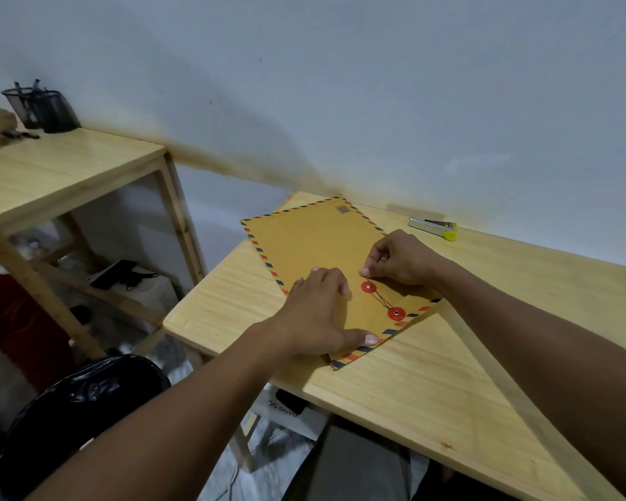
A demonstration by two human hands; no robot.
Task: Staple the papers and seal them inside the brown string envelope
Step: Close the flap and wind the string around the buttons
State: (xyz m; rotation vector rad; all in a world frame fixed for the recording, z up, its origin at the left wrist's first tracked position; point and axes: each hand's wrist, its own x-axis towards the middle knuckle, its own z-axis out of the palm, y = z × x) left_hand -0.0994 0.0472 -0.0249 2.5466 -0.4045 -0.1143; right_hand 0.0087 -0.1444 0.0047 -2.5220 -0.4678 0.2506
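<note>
Left hand (317, 312) flat on envelope (315, 244), right hand (400, 260) grip pinching string (383, 299)

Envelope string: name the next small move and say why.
Probably loop the string once more around the upper red disc. The right hand pinches just above that disc, the string already crosses between it and the lower red disc, and the left hand presses the envelope flat on the table.
</note>
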